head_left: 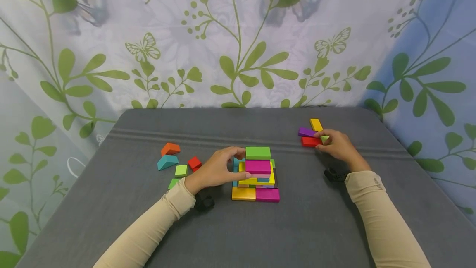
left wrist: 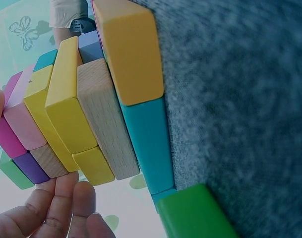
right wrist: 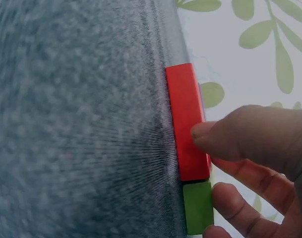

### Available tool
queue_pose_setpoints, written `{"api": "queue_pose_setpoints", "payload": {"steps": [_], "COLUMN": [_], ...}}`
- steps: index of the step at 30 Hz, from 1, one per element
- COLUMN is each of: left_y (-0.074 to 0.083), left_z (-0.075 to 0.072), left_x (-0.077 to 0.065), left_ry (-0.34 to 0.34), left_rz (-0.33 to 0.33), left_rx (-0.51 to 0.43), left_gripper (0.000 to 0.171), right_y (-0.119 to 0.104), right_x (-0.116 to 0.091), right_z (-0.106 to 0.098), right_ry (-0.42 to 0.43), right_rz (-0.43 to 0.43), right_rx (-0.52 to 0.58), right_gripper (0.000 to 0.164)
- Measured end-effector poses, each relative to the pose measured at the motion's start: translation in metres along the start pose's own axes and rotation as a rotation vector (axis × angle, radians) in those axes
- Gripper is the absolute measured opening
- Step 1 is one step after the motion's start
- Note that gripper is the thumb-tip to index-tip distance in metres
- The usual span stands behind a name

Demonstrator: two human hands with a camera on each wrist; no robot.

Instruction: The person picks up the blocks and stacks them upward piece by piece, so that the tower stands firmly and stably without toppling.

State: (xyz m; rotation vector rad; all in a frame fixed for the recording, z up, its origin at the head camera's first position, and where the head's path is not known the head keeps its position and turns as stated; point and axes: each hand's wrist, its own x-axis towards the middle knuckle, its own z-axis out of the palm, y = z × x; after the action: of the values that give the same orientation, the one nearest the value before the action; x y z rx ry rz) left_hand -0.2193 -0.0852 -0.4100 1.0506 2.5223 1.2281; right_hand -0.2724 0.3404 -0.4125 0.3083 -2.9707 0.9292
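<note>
A layered tower of coloured blocks [head_left: 258, 168] stands mid-table, with a green block [head_left: 258, 153] on top. My left hand [head_left: 215, 168] holds the tower's upper part from the left, its thumb in front near the magenta block [head_left: 258, 167] and its fingers toward the back. The left wrist view shows those fingertips [left wrist: 66, 191] beside a purple block [left wrist: 30, 167] and a bare wood one. At the far right, my right hand [head_left: 339, 148] pinches a red block [right wrist: 188, 124], thumb on its front face. A green block [right wrist: 198, 208] lies at its end, by the other fingers.
Beyond the red block lie a purple block [head_left: 306, 132] and a yellow block [head_left: 316, 124]. Left of the tower are scattered loose pieces: an orange piece [head_left: 170, 149], a blue piece [head_left: 168, 161], a light green cube [head_left: 181, 171] and red ones. A patterned curtain [head_left: 178, 53] hangs behind the grey table [head_left: 297, 230].
</note>
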Motion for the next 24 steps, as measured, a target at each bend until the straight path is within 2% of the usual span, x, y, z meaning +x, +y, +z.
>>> {"api": "queue_pose_setpoints", "payload": {"steps": [7, 15, 19, 24], "left_y": [-0.0013, -0.0015, -0.0017, -0.001], "left_z": [0.0003, -0.0002, -0.0001, 0.0005], "left_x": [0.0007, 0.0008, 0.0006, 0.0003], "left_ry": [0.003, 0.003, 0.006, 0.006], "left_rz": [0.013, 0.022, 0.019, 0.023], "left_rx": [0.005, 0.008, 0.01, 0.007], "left_gripper": [0.063, 0.062, 0.062, 0.061], "right_y": [0.0019, -0.0016, -0.0036, -0.003], "right_x": [0.0006, 0.003, 0.0032, 0.003], "right_z": [0.0024, 0.0025, 0.0023, 0.0056], "right_ry": [0.003, -0.052, -0.069, -0.064], "right_rz": [-0.02, -0.033, -0.062, -0.08], "right_rx": [-0.016, -0.066, -0.08, -0.043], "right_gripper": [0.034, 0.04, 0.037, 0.036]}}
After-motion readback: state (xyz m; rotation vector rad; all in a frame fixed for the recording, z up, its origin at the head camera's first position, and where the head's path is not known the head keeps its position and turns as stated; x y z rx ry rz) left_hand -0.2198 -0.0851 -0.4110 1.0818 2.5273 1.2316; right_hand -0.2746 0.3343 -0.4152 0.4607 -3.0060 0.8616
